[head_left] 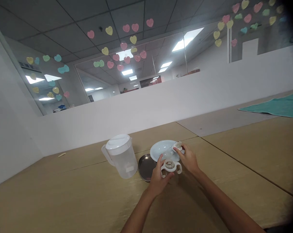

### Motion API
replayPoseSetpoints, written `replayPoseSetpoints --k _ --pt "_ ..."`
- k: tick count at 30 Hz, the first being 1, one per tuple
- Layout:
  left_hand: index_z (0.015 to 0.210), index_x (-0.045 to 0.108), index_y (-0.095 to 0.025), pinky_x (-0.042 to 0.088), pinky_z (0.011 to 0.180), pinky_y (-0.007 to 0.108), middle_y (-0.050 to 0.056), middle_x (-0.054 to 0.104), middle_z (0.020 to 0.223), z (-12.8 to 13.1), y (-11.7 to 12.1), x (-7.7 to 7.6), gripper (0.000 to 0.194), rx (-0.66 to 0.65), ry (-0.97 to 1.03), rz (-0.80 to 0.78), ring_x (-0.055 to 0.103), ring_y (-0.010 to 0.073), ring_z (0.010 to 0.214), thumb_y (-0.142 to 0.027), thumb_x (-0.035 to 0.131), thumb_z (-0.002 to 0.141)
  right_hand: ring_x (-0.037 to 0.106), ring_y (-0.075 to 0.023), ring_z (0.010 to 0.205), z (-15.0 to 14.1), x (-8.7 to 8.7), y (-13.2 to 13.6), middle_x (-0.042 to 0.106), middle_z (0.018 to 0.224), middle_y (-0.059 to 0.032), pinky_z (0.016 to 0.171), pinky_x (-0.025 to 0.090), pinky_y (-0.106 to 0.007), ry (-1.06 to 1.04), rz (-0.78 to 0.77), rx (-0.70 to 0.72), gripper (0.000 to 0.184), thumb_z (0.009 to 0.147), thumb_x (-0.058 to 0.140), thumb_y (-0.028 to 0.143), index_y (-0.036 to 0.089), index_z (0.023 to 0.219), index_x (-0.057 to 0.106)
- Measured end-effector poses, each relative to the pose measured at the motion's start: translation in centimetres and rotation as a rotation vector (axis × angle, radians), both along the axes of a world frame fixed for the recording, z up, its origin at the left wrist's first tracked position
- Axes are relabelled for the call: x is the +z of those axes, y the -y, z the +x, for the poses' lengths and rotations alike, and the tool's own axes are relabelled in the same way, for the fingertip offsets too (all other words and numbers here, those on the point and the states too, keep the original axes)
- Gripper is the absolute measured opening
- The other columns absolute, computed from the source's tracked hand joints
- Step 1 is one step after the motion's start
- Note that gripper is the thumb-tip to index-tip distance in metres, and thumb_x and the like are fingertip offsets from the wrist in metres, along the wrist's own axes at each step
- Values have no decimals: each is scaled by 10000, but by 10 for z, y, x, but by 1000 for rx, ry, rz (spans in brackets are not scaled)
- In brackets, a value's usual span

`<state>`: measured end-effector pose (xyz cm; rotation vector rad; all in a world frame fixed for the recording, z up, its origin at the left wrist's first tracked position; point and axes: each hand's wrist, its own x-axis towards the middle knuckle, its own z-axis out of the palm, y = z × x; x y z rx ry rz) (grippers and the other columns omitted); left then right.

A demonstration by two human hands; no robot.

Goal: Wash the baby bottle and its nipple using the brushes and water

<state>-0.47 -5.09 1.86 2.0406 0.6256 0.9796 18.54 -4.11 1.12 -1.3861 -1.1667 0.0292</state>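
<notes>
My left hand (158, 179) is closed around a baby bottle (169, 164) that has a white ring with two curved side handles. The bottle's round mouth faces up without a lid. Between the thumb and fingers of my right hand (189, 158) is a white bottle top (177, 146) with a pale tip, held above and right of the bottle, apart from it. Behind both hands sits a pale blue bowl (158, 147). The lower part of the bottle is mostly hidden by my left hand and the viewing angle.
Left of the bowl lies a dark round metal pan (146, 168). A clear plastic pitcher (124, 160) with a white lid stands farther left. A small flat wooden piece (61, 155) lies near the wall, and a teal cloth (279, 106) is at the far right.
</notes>
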Motion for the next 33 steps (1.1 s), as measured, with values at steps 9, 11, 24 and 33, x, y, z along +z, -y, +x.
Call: replayPoseSetpoints --k 9,11,24,33 --pt "1410 165 -224 347 1014 407 109 508 1294 0 -1 -1 782 -23 18 21 499 231 1157 -430 592 788 586 -245 708 1 -2 2 631 782 -91 583 367 -298 22 -94 -171 498 761 392 667 190 853 501" --pt "1409 167 -225 342 1019 409 105 510 1294 0 -1 -2 780 -19 16 26 498 230 1158 -427 593 788 572 -236 633 1 -2 3 610 714 -69 536 333 -285 25 -153 -212 483 773 385 663 195 844 482" --pt "1403 191 -226 351 1008 409 107 513 1288 0 0 0 770 -18 8 16 503 238 1151 -439 595 783 394 -263 1181 4 -8 -3 487 1237 -104 934 394 -428 544 122 -40 320 790 423 150 236 1015 634" --pt "1412 169 -209 295 1054 435 135 354 1411 -3 -1 -5 812 51 -29 159 358 263 1283 -438 606 768 506 -243 1069 5 -15 -9 515 1193 -126 868 438 -386 379 17 -41 409 819 391 239 183 1215 478"
